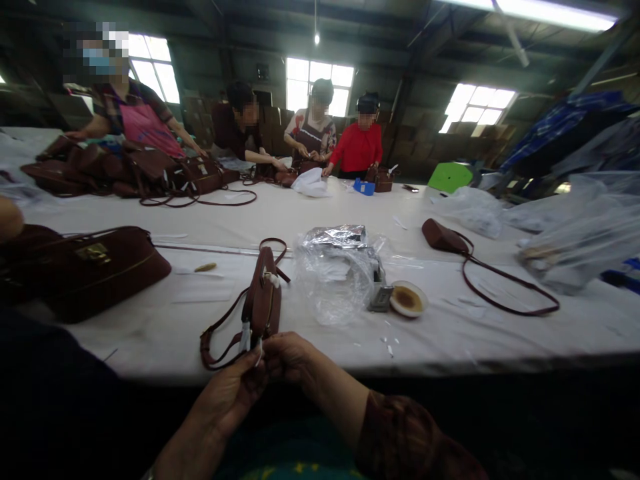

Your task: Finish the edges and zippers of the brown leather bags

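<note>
A small dark brown bag [265, 297] lies on its side near the table's front edge, its zipper facing up and its strap looped out to the left. My left hand [235, 387] has its fingers pinched at the bag's near end, beside a piece of white wrapping [245, 337]. My right hand [290, 357] meets it there, fingers closed at the same end of the bag. A thin white strip [259, 353] shows between the two hands. More white wrapping covers part of the zipper's far end.
Clear plastic wrap [335, 287], a metal block [381, 299] and a dish [409, 299] with brown stuff lie right of the bag. A large brown bag [110, 267] is at left, another bag [443, 237] at right. Several people work across the table [345, 210].
</note>
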`<action>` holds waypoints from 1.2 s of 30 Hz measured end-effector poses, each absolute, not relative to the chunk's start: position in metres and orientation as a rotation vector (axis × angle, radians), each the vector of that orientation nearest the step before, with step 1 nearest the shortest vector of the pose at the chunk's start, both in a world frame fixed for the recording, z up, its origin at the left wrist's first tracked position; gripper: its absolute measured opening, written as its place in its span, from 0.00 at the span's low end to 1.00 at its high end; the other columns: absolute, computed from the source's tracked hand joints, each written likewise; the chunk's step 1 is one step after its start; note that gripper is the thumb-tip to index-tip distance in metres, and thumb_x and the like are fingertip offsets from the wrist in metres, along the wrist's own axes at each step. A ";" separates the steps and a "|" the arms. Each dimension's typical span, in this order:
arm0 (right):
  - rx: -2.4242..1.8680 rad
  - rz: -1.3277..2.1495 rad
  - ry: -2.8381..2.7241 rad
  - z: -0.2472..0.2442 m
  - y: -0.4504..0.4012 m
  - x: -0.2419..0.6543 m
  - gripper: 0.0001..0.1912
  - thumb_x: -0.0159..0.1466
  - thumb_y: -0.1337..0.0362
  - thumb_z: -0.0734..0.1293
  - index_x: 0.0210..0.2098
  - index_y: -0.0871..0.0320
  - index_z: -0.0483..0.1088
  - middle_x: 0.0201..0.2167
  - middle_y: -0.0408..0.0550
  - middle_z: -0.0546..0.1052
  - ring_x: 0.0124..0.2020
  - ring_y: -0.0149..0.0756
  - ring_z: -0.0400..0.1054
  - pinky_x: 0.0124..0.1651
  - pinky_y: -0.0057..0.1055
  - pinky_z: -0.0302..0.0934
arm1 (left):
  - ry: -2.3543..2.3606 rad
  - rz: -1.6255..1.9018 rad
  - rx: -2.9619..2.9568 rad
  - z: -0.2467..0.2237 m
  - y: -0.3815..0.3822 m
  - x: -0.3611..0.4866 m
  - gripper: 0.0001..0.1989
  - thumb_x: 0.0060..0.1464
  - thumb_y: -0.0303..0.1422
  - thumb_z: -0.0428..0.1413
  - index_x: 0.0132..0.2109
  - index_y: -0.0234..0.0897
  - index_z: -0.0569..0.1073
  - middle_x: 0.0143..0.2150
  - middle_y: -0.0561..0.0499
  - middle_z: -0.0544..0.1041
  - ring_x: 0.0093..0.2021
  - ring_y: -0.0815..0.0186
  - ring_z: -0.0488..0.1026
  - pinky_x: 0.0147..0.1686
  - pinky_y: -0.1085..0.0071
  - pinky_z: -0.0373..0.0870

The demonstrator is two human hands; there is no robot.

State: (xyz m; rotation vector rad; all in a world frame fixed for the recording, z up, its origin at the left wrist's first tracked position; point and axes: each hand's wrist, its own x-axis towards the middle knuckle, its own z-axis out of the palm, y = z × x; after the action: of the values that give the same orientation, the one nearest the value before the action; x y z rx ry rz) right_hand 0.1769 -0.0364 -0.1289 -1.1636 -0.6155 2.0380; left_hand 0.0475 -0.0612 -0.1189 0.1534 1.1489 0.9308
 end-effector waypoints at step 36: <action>-1.476 1.110 -1.281 -0.141 -0.036 0.186 0.09 0.51 0.68 0.71 0.34 0.59 0.76 0.30 0.43 0.78 0.32 0.32 0.70 0.37 0.26 0.64 | 1.184 0.620 0.999 -0.117 -0.083 0.070 0.07 0.44 0.30 0.64 0.32 0.32 0.77 0.24 0.48 0.77 0.23 0.68 0.71 0.24 0.77 0.65</action>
State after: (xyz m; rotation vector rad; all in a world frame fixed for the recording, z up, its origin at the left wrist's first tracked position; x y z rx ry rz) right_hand 0.1863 -0.0357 -0.1407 -1.4757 -1.2806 1.1098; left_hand 0.0703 -0.0831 -0.1169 0.9994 1.1841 0.6197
